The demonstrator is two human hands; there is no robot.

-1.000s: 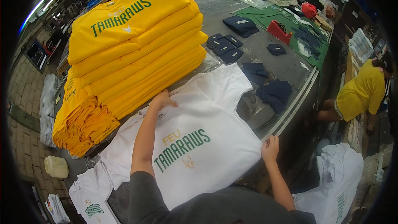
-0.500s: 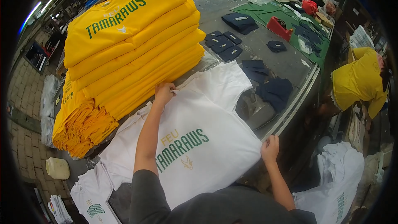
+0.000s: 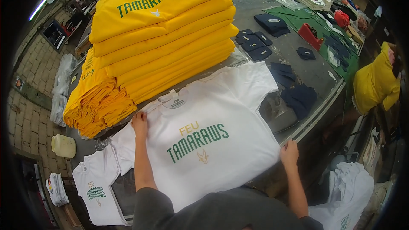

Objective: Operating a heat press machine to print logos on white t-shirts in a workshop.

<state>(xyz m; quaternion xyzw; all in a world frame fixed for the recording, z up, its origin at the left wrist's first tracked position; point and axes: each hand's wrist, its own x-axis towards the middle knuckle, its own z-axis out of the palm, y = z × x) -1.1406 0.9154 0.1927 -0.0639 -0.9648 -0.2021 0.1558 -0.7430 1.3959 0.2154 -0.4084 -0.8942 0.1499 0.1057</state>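
A white T-shirt (image 3: 238,115) with green and gold print lies front up and spread across the table before me. At its left shoulder, by the sleeve seam, my left hand (image 3: 139,124) pinches the cloth with curled fingers. My right hand (image 3: 289,154) is closed on the lower right corner of the same shirt, at the table's edge. The neckline with its label shows between the hands, nearer the left one. Under and beside its left sleeve is another white T-shirt (image 3: 96,187) with a similar print, laid at the left.
A tall stack of folded yellow shirts (image 3: 170,38) stands just beyond the white one. Navy folded pieces (image 3: 255,44), a red tape dispenser (image 3: 310,37) and green cloth (image 3: 294,17) lie farther right. A pale tub (image 3: 64,145) sits left; white garments (image 3: 345,189) heap at lower right. Someone in yellow (image 3: 375,81) is at right.
My left hand has moved from the right shoulder near the collar to the left shoulder, uncovering the neckline. My right hand stays at the hem corner. The whole view has shifted slightly.
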